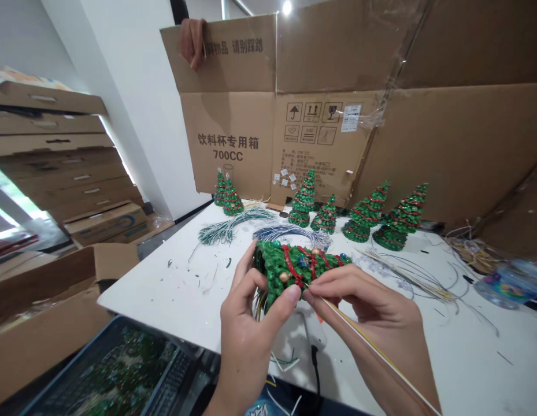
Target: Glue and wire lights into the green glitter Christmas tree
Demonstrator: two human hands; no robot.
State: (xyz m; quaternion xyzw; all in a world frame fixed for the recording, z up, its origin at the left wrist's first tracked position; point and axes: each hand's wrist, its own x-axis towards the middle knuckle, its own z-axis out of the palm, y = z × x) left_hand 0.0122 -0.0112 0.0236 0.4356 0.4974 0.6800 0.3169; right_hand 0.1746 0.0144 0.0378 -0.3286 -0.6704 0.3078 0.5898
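My left hand (pixel 246 323) grips the wide base of a small green Christmas tree (pixel 294 267) wound with red garland and beads; the tree lies sideways, tip pointing right, above the white table (pixel 164 283). My right hand (pixel 372 318) pinches a thin yellow-white wire (pixel 381 355) at the tree's underside, thumb and forefinger closed; the wire trails toward the lower right.
Several finished green trees (pixel 366 214) stand at the table's back before tall cardboard sheets (pixel 294 133); another person's hand (pixel 192 41) holds the cardboard's top. Bundles of green (pixel 229 225) and blue wire (pixel 289 233) lie mid-table. A dark crate (pixel 116 375) sits lower left.
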